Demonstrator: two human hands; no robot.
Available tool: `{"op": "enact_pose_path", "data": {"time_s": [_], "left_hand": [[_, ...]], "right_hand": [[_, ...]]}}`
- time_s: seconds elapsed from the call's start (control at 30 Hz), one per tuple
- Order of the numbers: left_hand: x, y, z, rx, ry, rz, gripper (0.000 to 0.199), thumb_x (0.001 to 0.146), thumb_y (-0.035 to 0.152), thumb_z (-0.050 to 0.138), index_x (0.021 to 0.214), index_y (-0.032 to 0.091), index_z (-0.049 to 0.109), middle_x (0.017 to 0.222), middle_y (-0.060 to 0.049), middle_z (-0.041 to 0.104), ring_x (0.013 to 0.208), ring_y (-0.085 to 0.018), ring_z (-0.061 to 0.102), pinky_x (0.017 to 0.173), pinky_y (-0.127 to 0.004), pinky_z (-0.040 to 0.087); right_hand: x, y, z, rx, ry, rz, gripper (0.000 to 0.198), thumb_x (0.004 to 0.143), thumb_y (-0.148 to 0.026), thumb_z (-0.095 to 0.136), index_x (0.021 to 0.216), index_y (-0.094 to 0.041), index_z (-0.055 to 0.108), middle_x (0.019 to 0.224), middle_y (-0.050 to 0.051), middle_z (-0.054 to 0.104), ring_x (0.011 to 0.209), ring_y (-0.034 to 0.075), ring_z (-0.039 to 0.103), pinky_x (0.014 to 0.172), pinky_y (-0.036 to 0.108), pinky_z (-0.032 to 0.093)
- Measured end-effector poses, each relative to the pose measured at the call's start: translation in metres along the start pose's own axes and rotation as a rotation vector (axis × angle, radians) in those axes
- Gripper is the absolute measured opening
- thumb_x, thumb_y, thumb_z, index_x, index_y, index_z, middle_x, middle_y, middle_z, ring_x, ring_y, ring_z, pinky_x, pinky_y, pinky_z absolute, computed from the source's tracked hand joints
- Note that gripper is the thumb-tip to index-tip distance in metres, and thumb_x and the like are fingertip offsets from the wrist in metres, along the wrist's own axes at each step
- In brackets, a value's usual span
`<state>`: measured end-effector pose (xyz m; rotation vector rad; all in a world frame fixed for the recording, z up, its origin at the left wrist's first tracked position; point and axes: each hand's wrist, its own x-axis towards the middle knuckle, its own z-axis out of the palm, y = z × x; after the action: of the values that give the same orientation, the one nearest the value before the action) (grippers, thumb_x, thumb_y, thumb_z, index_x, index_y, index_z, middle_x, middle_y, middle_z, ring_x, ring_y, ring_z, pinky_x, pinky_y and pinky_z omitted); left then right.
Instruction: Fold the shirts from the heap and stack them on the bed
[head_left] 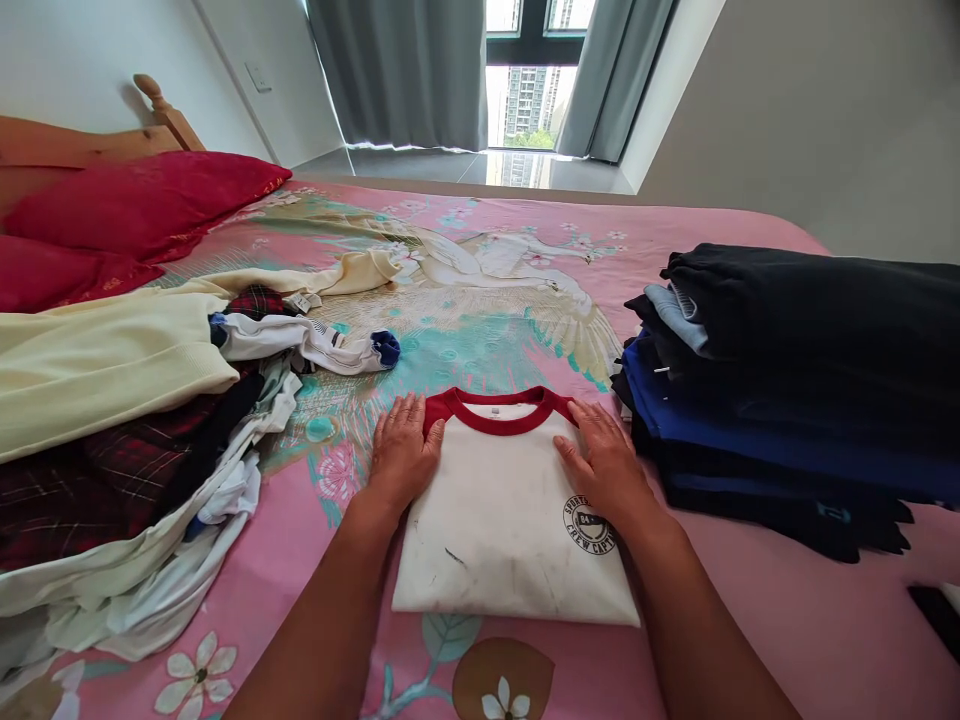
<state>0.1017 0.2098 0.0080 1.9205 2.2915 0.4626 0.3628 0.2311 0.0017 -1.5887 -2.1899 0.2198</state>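
Note:
A white T-shirt [502, 510] with a dark red collar and shoulders lies folded into a flat, compact shape in front of me. A round black print marks its right side, and a few dark smudges show on the lower part. My left hand [403, 445] rests flat on its upper left edge, fingers stretched out. On the upper right edge lies my right hand [600, 455], fingers also extended and the thumb apart. Neither hand grips the cloth.
A loose heap of clothes [112, 370], cream, plaid and white, lies on the left. At right stands a stack of folded dark clothes [795, 350]. Red pillows [150, 200] sit by the wooden headboard [75, 142]. Everything rests on a pink patterned bedsheet [675, 225].

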Motion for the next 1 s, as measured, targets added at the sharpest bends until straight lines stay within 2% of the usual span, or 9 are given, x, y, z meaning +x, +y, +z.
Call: {"op": "enact_pose_path", "data": {"time_s": [0.1,0.2,0.27,0.33,0.5,0.67,0.73,0.83,1.0], "left_hand": [[-0.01,0.019,-0.003,-0.032,0.003,0.259,0.051,0.094,0.032,0.033,0.143,0.02,0.037,0.152,-0.008,0.031,0.142,-0.022,0.022,0.116,-0.052,0.012],[-0.022,0.032,-0.001,-0.009,-0.161,0.463,0.057,0.093,0.04,0.036,0.147,0.023,0.028,0.155,-0.006,0.022,0.144,-0.022,0.016,0.116,-0.052,0.002],[-0.024,0.031,0.001,0.022,-0.247,0.423,0.067,0.09,0.05,0.04,0.149,0.023,0.023,0.156,-0.008,0.018,0.144,-0.023,0.013,0.115,-0.053,-0.001],[-0.021,0.023,0.002,0.046,-0.289,0.318,0.073,0.088,0.055,0.041,0.15,0.023,0.019,0.157,-0.008,0.014,0.145,-0.025,0.01,0.114,-0.055,-0.003],[-0.009,0.006,-0.002,0.058,-0.245,0.124,0.073,0.089,0.056,0.036,0.15,0.02,0.017,0.157,-0.01,0.014,0.145,-0.026,0.009,0.114,-0.056,0.003],[-0.005,0.006,-0.001,0.039,-0.169,0.141,0.07,0.091,0.054,0.035,0.15,0.019,0.02,0.156,-0.01,0.019,0.145,-0.026,0.01,0.115,-0.056,0.005],[-0.005,0.006,0.001,0.04,-0.179,0.152,0.069,0.091,0.053,0.033,0.15,0.02,0.019,0.156,-0.009,0.02,0.145,-0.025,0.011,0.115,-0.056,0.005],[-0.005,0.004,0.003,0.059,-0.21,0.133,0.068,0.091,0.054,0.032,0.149,0.021,0.021,0.156,-0.007,0.022,0.144,-0.024,0.014,0.115,-0.055,0.005],[-0.004,0.001,0.004,0.055,-0.188,0.129,0.069,0.09,0.056,0.035,0.148,0.022,0.025,0.155,-0.007,0.023,0.144,-0.024,0.016,0.116,-0.052,0.005]], "right_hand": [[-0.003,-0.021,-0.009,0.044,-0.017,-0.176,0.054,0.095,-0.041,0.03,0.142,-0.016,0.037,0.151,0.007,0.032,0.142,0.02,0.019,0.116,0.046,0.018],[-0.008,-0.031,-0.007,-0.016,-0.205,-0.229,0.058,0.095,-0.044,0.031,0.146,-0.017,0.03,0.154,0.007,0.024,0.143,0.022,0.015,0.116,0.051,0.012],[-0.009,-0.026,-0.002,-0.073,-0.302,-0.141,0.065,0.093,-0.049,0.033,0.148,-0.016,0.024,0.155,0.009,0.02,0.144,0.024,0.014,0.114,0.056,0.011],[-0.009,-0.013,0.001,-0.109,-0.327,-0.029,0.07,0.092,-0.052,0.034,0.149,-0.015,0.019,0.155,0.01,0.016,0.144,0.026,0.012,0.113,0.058,0.01],[-0.005,0.011,0.002,-0.11,-0.264,0.062,0.071,0.092,-0.056,0.032,0.149,-0.015,0.022,0.154,0.01,0.021,0.143,0.025,0.016,0.115,0.054,0.011],[-0.003,0.009,0.002,-0.055,-0.147,-0.019,0.062,0.095,-0.049,0.027,0.148,-0.018,0.025,0.153,0.008,0.026,0.143,0.023,0.015,0.115,0.052,0.012],[-0.002,0.007,0.002,-0.044,-0.182,-0.059,0.062,0.095,-0.049,0.027,0.149,-0.019,0.022,0.154,0.008,0.024,0.144,0.023,0.014,0.115,0.053,0.013],[-0.002,0.006,0.002,-0.076,-0.253,-0.026,0.062,0.094,-0.049,0.029,0.148,-0.018,0.024,0.154,0.008,0.023,0.143,0.023,0.017,0.114,0.054,0.014],[-0.002,0.007,0.005,-0.089,-0.234,0.006,0.063,0.094,-0.05,0.031,0.147,-0.017,0.027,0.153,0.008,0.026,0.141,0.022,0.022,0.115,0.052,0.015]]}}
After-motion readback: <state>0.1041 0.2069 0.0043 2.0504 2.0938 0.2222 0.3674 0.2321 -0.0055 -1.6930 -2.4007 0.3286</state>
